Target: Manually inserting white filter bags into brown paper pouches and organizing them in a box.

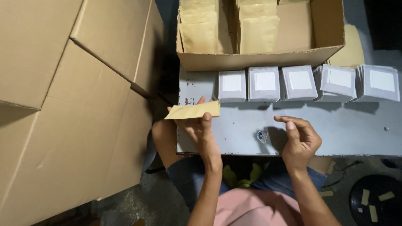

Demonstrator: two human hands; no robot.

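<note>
Large cardboard cartons (pixel 63 109) crowd the left edge of the grey surface (pixel 343 129), whose front half lies bare. An open box (pixel 259 58) of tan envelopes sits along the far edge. Five stacks of grey packets (pixel 299 82) line up before it. The left hand (pixel 197 127) pinches one tan envelope (pixel 193 111) above the surface's left edge. The right hand (pixel 299 138) hovers loosely curled, holding nothing.
</note>
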